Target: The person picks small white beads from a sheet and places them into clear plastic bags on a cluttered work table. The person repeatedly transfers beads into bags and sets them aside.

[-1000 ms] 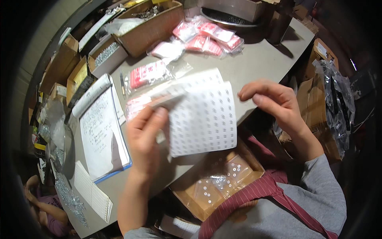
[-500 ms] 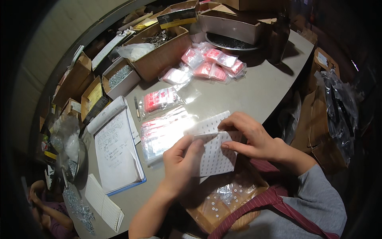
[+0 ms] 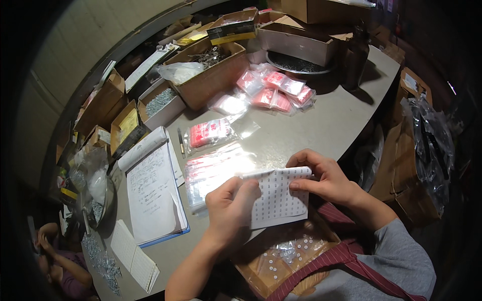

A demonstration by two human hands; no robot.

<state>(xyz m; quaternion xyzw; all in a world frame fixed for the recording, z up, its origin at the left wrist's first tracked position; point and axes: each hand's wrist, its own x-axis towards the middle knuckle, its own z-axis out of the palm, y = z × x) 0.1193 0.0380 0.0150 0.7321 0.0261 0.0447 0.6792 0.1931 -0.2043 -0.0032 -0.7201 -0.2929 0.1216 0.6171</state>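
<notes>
Between my two hands is a white sheet (image 3: 279,198) printed with rows of small dark marks, folded over along its top edge. My left hand (image 3: 228,205) pinches its left side, thumb on the front. On the upper right, my right hand (image 3: 321,175) grips the sheet with the thumb in front and the fingers behind the fold. Just left of the sheet lies a stack of clear zip bags (image 3: 201,178) with red print. Below my hands, in front of my lap, a shallow brown box (image 3: 251,266) holds plastic bags and several small white round pieces.
An open clipboard pad (image 3: 150,195) and a small notebook (image 3: 133,256) lie at left, near piled screws (image 3: 100,263). Bundled red-and-clear bags (image 3: 273,93), a box of metal parts (image 3: 201,90) and a dark bottle (image 3: 355,62) stand farther back. Another person (image 3: 65,268) is at lower left.
The sheet's raised back flap has come down, leaving a straighter top edge. My right hand has shifted slightly right and down with it. The whole view has tilted a little.
</notes>
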